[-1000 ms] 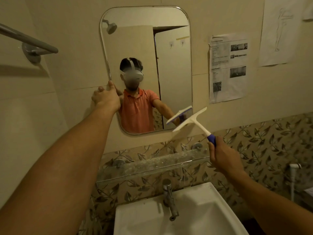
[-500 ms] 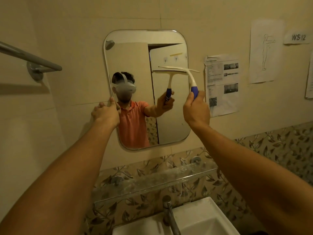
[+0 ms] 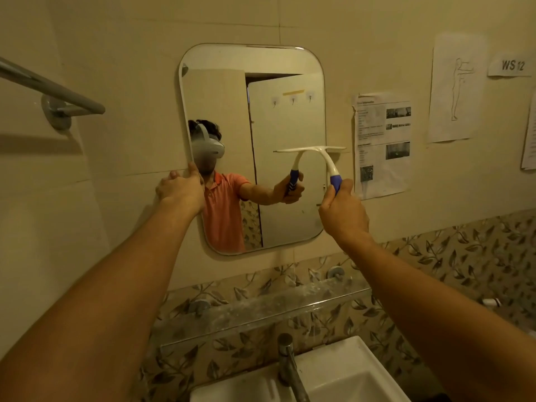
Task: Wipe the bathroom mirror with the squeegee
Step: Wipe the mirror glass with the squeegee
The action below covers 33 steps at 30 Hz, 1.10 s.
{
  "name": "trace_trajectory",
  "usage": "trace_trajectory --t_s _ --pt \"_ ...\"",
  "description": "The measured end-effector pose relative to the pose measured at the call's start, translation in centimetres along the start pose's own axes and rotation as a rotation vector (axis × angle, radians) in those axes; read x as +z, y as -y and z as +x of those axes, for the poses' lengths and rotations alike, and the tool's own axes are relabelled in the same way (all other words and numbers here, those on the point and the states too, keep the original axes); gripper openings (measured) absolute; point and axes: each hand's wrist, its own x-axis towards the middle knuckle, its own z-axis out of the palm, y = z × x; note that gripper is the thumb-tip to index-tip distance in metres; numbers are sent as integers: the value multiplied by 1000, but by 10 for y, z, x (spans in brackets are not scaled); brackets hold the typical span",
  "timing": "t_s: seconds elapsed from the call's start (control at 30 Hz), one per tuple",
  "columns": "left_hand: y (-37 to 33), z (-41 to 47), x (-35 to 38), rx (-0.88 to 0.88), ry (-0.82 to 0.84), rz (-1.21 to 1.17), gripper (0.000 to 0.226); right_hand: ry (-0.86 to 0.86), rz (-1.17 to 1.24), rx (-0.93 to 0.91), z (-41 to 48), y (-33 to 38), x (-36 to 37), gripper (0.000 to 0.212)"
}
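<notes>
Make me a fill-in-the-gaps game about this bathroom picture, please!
1. The right hand grips the squeegee by its ____ handle.
2. The left hand holds the ____ edge of the mirror.
3. The paper sign on the wall reads WS ____.
4. Below the glass shelf, the tap stands over a white ____.

Missing words: blue, left, 12, sink.
</notes>
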Motion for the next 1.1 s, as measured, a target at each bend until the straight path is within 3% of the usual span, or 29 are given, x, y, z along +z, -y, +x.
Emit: trace_trajectory --t_s 0.4,0.6,0.7,0.8,0.93,1.1 --pt "-4 -5 2 5 -6 5 93 119 -138 78 -89 -81 30 21" --pt "-6 -12 2 16 9 -3 94 263 -131 207 -132 -122 38 29" --pt "-8 -16 1 16 29 -6 93 197 -75 277 -141 -126 36 36" --pt "-7 -15 -3 11 22 -8 92 70 83 170 -126 -92 27 32" --pt "-5 -16 -6 7 46 -8 95 38 239 -7 -78 -15 11 26" --pt "-5 -16 -9 1 69 -5 95 1 194 -234 -8 89 -11 56"
